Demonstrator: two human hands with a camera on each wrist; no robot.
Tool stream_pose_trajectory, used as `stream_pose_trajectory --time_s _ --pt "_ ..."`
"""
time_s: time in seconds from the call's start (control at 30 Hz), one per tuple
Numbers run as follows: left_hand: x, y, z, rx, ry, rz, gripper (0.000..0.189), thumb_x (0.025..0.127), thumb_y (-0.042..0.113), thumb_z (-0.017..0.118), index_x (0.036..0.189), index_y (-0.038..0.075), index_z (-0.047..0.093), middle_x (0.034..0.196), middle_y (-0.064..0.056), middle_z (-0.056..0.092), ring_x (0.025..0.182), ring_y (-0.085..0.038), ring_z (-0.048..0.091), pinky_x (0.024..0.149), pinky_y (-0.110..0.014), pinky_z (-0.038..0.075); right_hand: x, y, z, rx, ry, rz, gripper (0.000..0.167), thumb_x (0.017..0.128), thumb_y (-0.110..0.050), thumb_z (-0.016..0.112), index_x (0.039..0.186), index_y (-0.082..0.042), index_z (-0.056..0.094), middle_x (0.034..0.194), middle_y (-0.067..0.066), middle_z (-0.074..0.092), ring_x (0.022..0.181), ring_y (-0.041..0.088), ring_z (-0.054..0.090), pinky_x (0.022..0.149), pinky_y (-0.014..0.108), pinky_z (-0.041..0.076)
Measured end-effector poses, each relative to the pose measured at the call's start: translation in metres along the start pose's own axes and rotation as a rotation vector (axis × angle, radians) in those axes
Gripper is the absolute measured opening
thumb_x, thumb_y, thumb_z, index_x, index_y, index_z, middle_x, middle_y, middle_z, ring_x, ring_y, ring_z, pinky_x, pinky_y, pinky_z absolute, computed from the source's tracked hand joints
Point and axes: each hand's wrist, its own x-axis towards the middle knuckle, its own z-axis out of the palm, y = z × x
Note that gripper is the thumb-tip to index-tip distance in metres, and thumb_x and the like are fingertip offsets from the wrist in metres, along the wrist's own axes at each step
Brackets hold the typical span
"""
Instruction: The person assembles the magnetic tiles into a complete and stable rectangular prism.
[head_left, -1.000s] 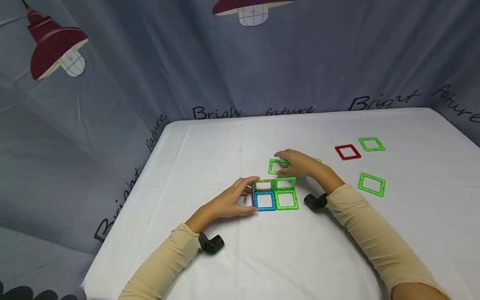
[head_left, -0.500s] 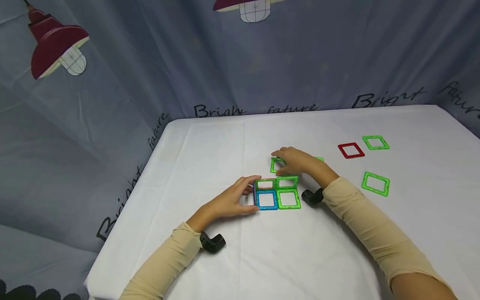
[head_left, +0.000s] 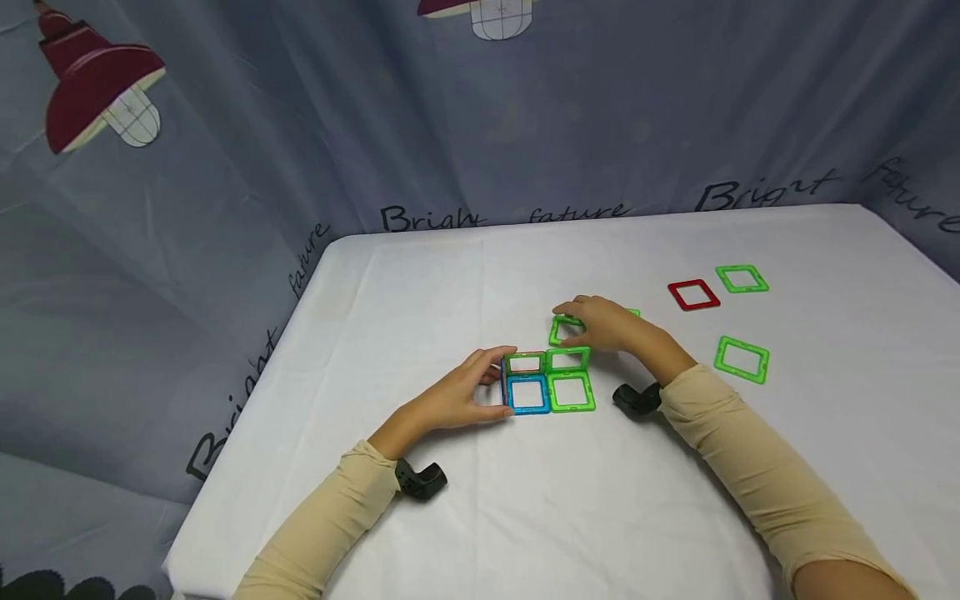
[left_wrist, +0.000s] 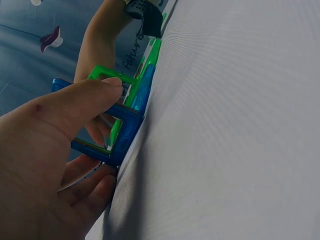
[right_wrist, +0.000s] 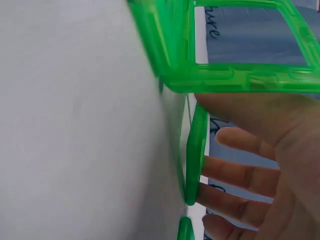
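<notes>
Blue plastic frames the square tile that stands on edge (left_wrist: 131, 132) at my left hand (head_left: 446, 402); my thumb and fingers are clamped round it. Just right of that hand, joined to this upright, lies a flat blue tile (head_left: 528, 410), with a flat green tile (head_left: 573, 407) touching it. Behind these rise an upright green tile (head_left: 568, 352) and, beside it, a green-and-reddish upright (head_left: 523, 356) whose colours are hard to make out.

My right hand (head_left: 603, 323) pinches a loose green tile (head_left: 555, 332) just beyond the uprights, so the two hands are apart. Its thumb is close to the upright green tile, leaving only a narrow gap, and in the right wrist view that upright covers part of the thumb.

White tablecloth (head_left: 408, 308) spreads left of my left hand and between my forearms; its far edge runs well beyond both hands. Past it, "Bright" and "fature" read in black script on the grey curtain (head_left: 360, 125), where one printed lamp (head_left: 105, 87) shows and another is cut off at the top.

Right of my right hand lie a red tile (head_left: 702, 307), a far green tile (head_left: 750, 290) and a nearer green tile (head_left: 767, 367). Another green corner (head_left: 635, 312) peeks from behind that hand, mostly hidden.
</notes>
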Motion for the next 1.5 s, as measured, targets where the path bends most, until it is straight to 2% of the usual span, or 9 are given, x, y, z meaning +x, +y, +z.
stream_pose_trajectory --time_s 0.17,0.3,0.5,0.7,0.87,1.0,1.13,1.5 --pt "0.000 -0.002 0.000 -0.002 -0.002 -0.002 0.081 0.079 0.026 0.075 0.143 0.019 0.027 0.125 -0.004 0.042 0.107 -0.012 0.051 0.092 -0.025 0.041 -0.012 0.011 0.000 0.094 0.043 0.012 0.060 0.082 -0.032 0.070 0.130 -0.002 0.051 0.113 0.020 0.058 0.103 0.033 0.055 0.087 0.050 0.044" --pt "0.001 -0.002 -0.001 -0.004 -0.003 0.000 0.081 0.078 0.025 0.075 0.143 0.019 0.027 0.125 -0.005 0.042 0.108 -0.012 0.051 0.093 -0.025 0.041 -0.025 0.020 0.000 0.197 0.072 -0.030 0.055 0.084 -0.026 0.068 0.129 0.001 0.050 0.109 0.019 0.060 0.097 0.031 0.058 0.082 0.046 0.048" --pt "0.001 -0.001 -0.002 -0.004 -0.004 0.000 0.080 0.079 0.025 0.075 0.143 0.019 0.027 0.126 -0.005 0.042 0.108 -0.012 0.051 0.094 -0.025 0.040 -0.044 0.028 0.001 0.318 0.108 -0.082 0.050 0.084 -0.018 0.067 0.127 0.002 0.051 0.111 0.018 0.060 0.096 0.031 0.058 0.079 0.044 0.049" --pt "0.001 0.002 -0.002 0.009 -0.010 -0.002 0.079 0.079 0.025 0.075 0.142 0.017 0.028 0.124 -0.004 0.043 0.107 -0.012 0.051 0.094 -0.026 0.040 -0.060 0.033 0.004 0.418 0.121 -0.046 0.062 0.083 -0.025 0.070 0.135 -0.004 0.043 0.113 0.016 0.058 0.099 0.030 0.057 0.082 0.043 0.049" --pt "0.001 0.001 -0.003 0.007 -0.014 0.009 0.082 0.079 0.025 0.074 0.144 0.016 0.025 0.124 -0.005 0.043 0.108 -0.013 0.051 0.093 -0.024 0.041 -0.067 0.032 0.004 0.505 0.092 -0.098 0.071 0.080 -0.021 0.073 0.139 -0.005 0.036 0.114 0.015 0.054 0.101 0.029 0.055 0.083 0.043 0.048" --pt "0.000 0.000 -0.003 -0.003 -0.022 0.015 0.084 0.080 0.024 0.074 0.146 0.017 0.022 0.123 -0.007 0.042 0.110 -0.014 0.052 0.093 -0.022 0.040 -0.069 0.028 0.004 0.536 0.040 -0.157 0.078 0.077 -0.015 0.075 0.141 -0.004 0.032 0.114 0.013 0.050 0.101 0.028 0.054 0.084 0.043 0.047" --pt "-0.001 0.000 -0.003 -0.003 -0.026 0.011 0.086 0.080 0.024 0.074 0.146 0.017 0.021 0.124 -0.007 0.042 0.111 -0.014 0.052 0.094 -0.022 0.040 -0.071 0.022 0.005 0.514 -0.001 -0.213 0.082 0.076 -0.011 0.075 0.142 -0.004 0.027 0.114 0.012 0.047 0.102 0.027 0.052 0.085 0.044 0.047" --pt "0.000 0.000 -0.002 -0.006 -0.019 0.032 0.084 0.080 0.023 0.074 0.146 0.011 0.022 0.125 -0.008 0.042 0.110 -0.014 0.052 0.092 -0.023 0.041 -0.074 0.014 0.008 0.487 -0.033 -0.279 0.087 0.072 0.001 0.070 0.144 -0.005 0.022 0.114 0.012 0.042 0.107 0.027 0.046 0.088 0.040 0.047"
